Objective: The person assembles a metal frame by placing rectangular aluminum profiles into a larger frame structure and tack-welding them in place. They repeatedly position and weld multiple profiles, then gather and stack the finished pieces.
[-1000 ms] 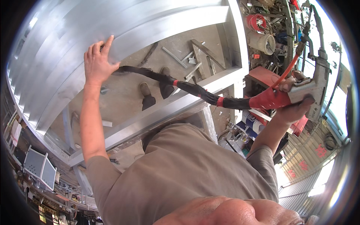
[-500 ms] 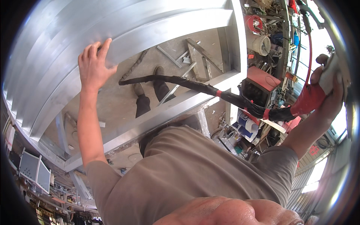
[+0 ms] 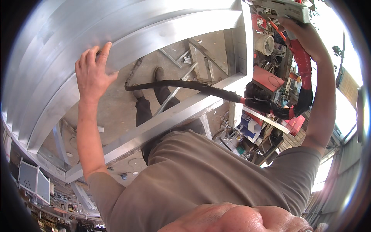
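My left hand (image 3: pixel 92 73) rests on the silvery metal slats (image 3: pixel 58 46), its thumb apart from the fingers, holding nothing. At the upper right my right hand (image 3: pixel 299 36) is wrapped round a grey hand tool (image 3: pixel 288 9) that looks like a welding gun; its far end and my fingertips are partly hidden. From this tool a thick hose (image 3: pixel 228 94), bound in black and red tape, hangs down and crosses the metal frame (image 3: pixel 154 120) in front of my body. The hose sags toward the floor near my shoes.
Loose metal bars (image 3: pixel 208 56) lie on the floor inside the frame. Beyond its right side stand a red box-shaped machine (image 3: pixel 267 78), a whitish bucket (image 3: pixel 264 45) and much clutter. A grey perforated metal piece (image 3: pixel 34 181) is at the lower left.
My right hand has swung from the right edge up and leftward with the grey hand tool. The hose has shifted with it. My left hand has moved slightly left on the slats.
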The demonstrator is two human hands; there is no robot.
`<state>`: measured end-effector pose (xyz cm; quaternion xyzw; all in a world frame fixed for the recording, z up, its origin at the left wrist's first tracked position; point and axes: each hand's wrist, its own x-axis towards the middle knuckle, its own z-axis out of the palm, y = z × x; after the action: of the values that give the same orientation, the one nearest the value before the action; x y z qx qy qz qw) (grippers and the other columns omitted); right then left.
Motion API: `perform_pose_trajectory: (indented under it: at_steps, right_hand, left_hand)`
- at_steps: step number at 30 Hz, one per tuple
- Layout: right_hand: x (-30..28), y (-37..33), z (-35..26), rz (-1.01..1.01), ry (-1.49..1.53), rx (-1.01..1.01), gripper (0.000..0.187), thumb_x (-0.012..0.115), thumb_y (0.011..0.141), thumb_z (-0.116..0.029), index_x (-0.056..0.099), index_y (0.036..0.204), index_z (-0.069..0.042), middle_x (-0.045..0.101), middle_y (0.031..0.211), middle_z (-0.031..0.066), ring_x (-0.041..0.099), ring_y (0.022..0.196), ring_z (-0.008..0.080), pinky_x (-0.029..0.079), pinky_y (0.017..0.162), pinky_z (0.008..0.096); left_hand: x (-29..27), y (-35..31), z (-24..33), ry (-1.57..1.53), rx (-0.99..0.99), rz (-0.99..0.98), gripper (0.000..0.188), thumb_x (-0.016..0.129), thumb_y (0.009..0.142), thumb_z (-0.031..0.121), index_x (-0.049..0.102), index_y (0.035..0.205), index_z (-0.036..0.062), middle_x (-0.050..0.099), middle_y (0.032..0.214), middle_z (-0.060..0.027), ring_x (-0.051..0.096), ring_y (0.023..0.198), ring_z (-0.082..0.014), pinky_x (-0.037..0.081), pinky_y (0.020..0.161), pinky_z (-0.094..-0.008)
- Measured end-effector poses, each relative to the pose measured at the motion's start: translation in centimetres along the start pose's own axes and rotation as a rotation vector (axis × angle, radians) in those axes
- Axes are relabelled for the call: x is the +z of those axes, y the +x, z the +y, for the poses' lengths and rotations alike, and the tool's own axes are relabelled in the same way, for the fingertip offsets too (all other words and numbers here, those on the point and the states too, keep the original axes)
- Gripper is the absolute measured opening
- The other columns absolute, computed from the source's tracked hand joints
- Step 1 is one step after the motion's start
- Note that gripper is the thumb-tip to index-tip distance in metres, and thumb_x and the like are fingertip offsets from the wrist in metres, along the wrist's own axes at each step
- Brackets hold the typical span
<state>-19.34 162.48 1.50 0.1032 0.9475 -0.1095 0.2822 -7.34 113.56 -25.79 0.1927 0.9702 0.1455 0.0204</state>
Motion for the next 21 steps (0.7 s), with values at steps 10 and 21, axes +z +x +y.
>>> perform_pose_trajectory:
  at_steps: [10, 21]
  right_hand:
    - [1.6, 2.7, -2.6, -0.147, -0.125, 0.151, 0.057, 0.07, 0.092, -0.058, 0.071, 0.108, -0.003, 0.07, 0.08, 0.0066, 0.069, 0.066, 0.0127, 0.057, 0.061, 0.0294]
    - [1.9, 3.3, -1.8, -0.128, -0.172, 0.262, 0.048, 0.072, 0.09, -0.045, 0.076, 0.114, -0.004, 0.072, 0.086, 0.006, 0.069, 0.069, 0.0133, 0.056, 0.061, 0.0297]
  left_hand:
    - [-0.4, 0.1, 0.0, -0.007, 0.01, -0.018, 0.102, 0.093, 0.058, 0.027, 0.053, 0.152, 0.0323, 0.055, 0.123, -0.0038, 0.057, 0.11, -0.025, 0.048, 0.092, -0.0442]
    - [-0.3, 0.0, 0.1, -0.052, -0.006, -0.009, 0.103, 0.092, 0.058, 0.025, 0.052, 0.153, 0.0321, 0.055, 0.115, -0.0033, 0.057, 0.104, -0.0252, 0.047, 0.091, -0.0447]
